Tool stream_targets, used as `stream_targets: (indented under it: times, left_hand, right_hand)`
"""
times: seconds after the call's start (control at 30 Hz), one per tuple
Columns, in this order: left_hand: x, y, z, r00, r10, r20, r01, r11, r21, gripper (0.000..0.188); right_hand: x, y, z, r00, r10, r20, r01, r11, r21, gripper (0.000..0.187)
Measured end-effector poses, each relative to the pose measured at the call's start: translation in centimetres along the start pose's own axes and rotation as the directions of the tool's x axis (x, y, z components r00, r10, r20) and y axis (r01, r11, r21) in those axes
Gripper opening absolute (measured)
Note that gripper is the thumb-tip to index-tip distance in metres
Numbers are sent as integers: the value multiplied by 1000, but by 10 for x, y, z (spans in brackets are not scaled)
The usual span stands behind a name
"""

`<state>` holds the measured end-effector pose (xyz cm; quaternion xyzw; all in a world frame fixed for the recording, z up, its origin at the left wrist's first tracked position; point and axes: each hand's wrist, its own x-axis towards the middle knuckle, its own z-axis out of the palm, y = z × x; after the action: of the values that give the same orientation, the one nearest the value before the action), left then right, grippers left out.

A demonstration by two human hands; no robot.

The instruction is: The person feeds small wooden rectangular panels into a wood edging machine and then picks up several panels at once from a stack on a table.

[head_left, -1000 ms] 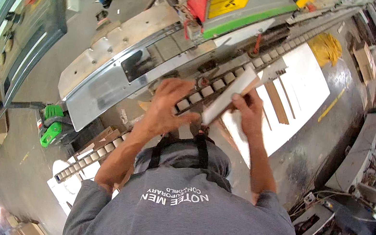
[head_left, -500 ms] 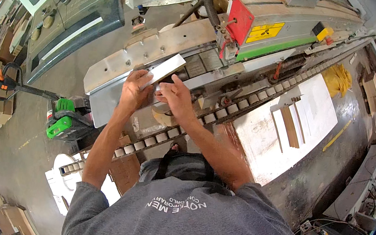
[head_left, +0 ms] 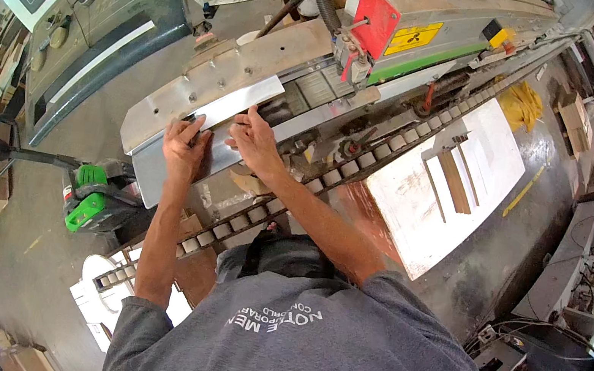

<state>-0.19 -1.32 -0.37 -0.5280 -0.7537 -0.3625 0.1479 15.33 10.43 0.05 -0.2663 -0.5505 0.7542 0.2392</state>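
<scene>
A narrow white board strip (head_left: 242, 103) lies along the metal fence (head_left: 171, 101) of an edge-processing machine. My left hand (head_left: 185, 150) is at the strip's left end, its bent fingers gripping that end. My right hand (head_left: 257, 145) is beside the strip's near side, fingers bent and apart, with the fingertips close to it; whether they touch it is hard to see. Beneath both hands is the smooth metal infeed plate (head_left: 147, 172).
A red and green machine head (head_left: 411, 37) stands beyond the strip at the right. At the upper left is a control panel (head_left: 106, 26). A roller rail (head_left: 349, 169) runs in front of me, beside a white panel (head_left: 421, 227) carrying several brown strips. A green-trimmed pallet jack (head_left: 92, 193) stands left.
The white strip has gone from tilted, with its brown edge showing, to lying along the fence. Both hands have shifted left, and the right hand's fingers have moved apart from the left hand.
</scene>
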Motion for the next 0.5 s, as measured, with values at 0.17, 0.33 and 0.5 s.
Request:
stream_targets:
  times: [0.17, 0.33, 0.5]
  left_hand:
    - [6, 4, 6, 1000, 18, -19, -20, 996, -87, 34]
    - [5, 0, 5, 1000, 19, -16, -20, 994, -107, 30]
    - [9, 8, 6, 1000, 5, -18, -7, 994, -106, 30]
  right_hand:
    - [5, 3, -4, 998, -52, -19, 51, 998, -34, 55]
    - [6, 7, 1, 998, -47, -30, 47, 999, -3, 39]
    - [7, 6, -3, 998, -48, -39, 47, 999, -18, 34]
